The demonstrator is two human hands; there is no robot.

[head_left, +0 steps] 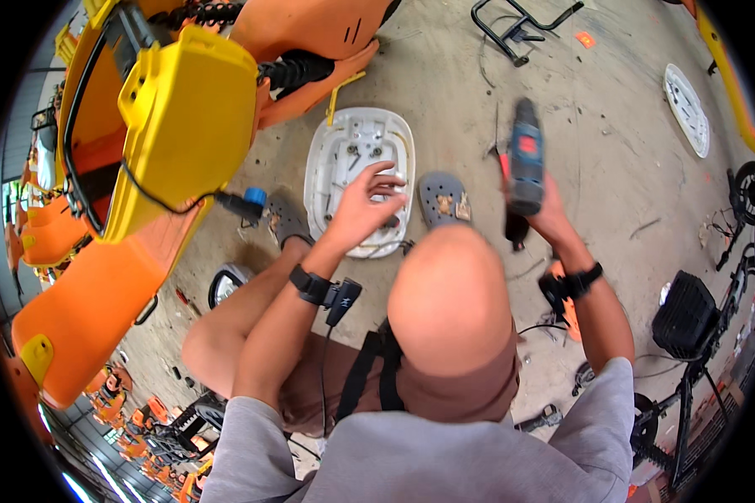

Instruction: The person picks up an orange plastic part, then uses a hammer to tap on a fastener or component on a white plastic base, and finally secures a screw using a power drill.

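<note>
My left hand (375,199) hangs over an oval white plastic panel (323,161), which has small metal parts and several bolts in it; its fingers are curled but apart, with nothing visible gripped. My right hand (544,204) grips a dark blue cordless drill (525,155) held upright in the view, to the right of my grey clog (445,194). Behind the drill lies a red-handled tool (503,159), partly hidden. Left of the panel, a dark connector with a blue cap (253,198) hangs on a cable.
Orange and yellow vehicle bodies (101,310) crowd the left side. A black metal frame (507,38) lies at the top, another white panel (686,109) at the right. A black basket on a tubular frame (684,314) stands lower right. Cables and loose parts lie on the concrete floor (604,201).
</note>
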